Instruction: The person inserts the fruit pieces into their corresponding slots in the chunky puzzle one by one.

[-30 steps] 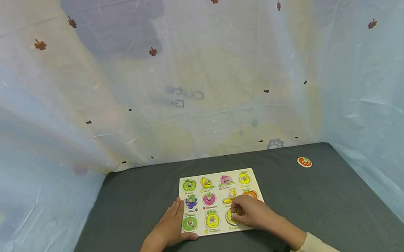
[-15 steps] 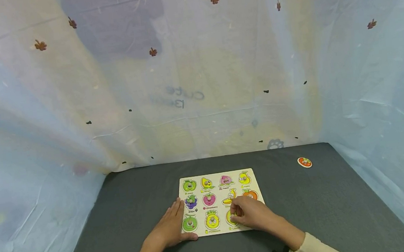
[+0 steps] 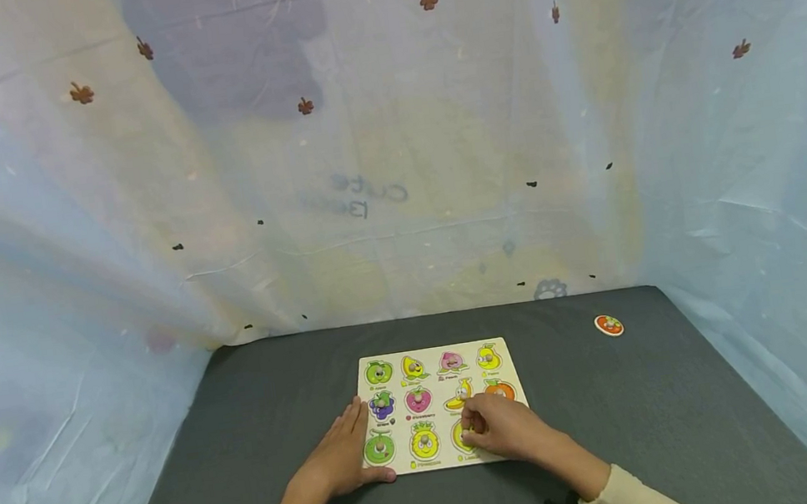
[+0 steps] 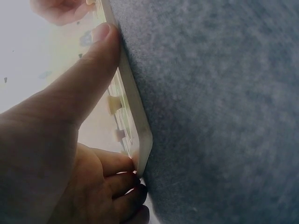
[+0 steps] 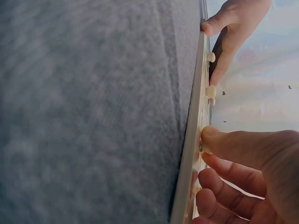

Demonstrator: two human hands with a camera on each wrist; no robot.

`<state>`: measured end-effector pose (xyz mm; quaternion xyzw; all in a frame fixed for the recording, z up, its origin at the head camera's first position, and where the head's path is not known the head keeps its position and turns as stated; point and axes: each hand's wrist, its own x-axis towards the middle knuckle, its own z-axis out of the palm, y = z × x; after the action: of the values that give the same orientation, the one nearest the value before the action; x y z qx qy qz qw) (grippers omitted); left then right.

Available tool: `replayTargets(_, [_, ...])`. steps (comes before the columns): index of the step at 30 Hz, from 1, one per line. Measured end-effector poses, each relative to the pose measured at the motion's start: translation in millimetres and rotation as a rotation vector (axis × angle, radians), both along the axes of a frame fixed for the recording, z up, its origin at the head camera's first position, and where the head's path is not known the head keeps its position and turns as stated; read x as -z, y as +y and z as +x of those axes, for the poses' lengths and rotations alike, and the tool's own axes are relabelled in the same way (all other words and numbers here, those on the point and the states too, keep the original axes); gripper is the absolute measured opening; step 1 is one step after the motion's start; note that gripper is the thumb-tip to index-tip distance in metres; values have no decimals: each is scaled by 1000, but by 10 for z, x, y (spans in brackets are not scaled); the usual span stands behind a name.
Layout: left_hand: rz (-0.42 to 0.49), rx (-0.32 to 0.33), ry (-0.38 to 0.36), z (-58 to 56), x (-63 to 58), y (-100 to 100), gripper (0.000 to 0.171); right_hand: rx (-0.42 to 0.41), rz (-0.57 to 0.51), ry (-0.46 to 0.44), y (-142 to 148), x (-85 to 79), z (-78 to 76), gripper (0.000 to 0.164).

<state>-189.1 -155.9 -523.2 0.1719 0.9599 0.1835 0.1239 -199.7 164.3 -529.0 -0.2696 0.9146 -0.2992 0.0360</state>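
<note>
A cream wooden fruit puzzle board (image 3: 402, 454) lies on the grey cloth, with knobbed fruit pieces in several rows. My left hand (image 3: 347, 452) rests at its left side, fingers along the left edge. The left thumb (image 4: 96, 56) lies along the front edge. With thumb and index finger, my right hand (image 3: 504, 425) pinches the small knob (image 5: 205, 148) of a round yellow lemon puzzle piece (image 3: 458, 438) in the front row. This hand covers the right part of that piece and the board's front right corner.
A round red-orange piece (image 3: 609, 325) with a pale rim lies on the grey tabletop (image 3: 586, 381) at the back right. Printed cloth curtains (image 3: 405, 268) hang behind the table and along both sides.
The yellow lemon piece, sitting slightly off its outline a second ago, now lies evenly in it. Both hands have stayed almost in place.
</note>
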Motion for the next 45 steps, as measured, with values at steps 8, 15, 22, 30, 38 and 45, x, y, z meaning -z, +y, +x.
replayTargets(8, [-1, -3, -11, -3, -8, 7, 124, 32, 14, 6, 56, -28, 38, 22])
replayTargets(15, [-8, -7, -11, -17, 18, -3, 125, 40, 14, 22, 100, -57, 64, 21])
replayTargets(22, [-9, -3, -6, -25, 36, -9, 125, 56, -3, -12, 179, -69, 83, 19])
replayTargets(30, [-10, 0, -3, -32, 41, -13, 126, 85, -14, 24, 296, -129, 122, 20])
replayTargets(38, [-5, -2, -2, -27, 37, -15, 126, 146, -36, 27, 490, -179, 99, 15])
replayTargets(45, [-5, -3, -1, -22, 24, -10, 125, 220, -53, 42, 672, -184, 56, 11])
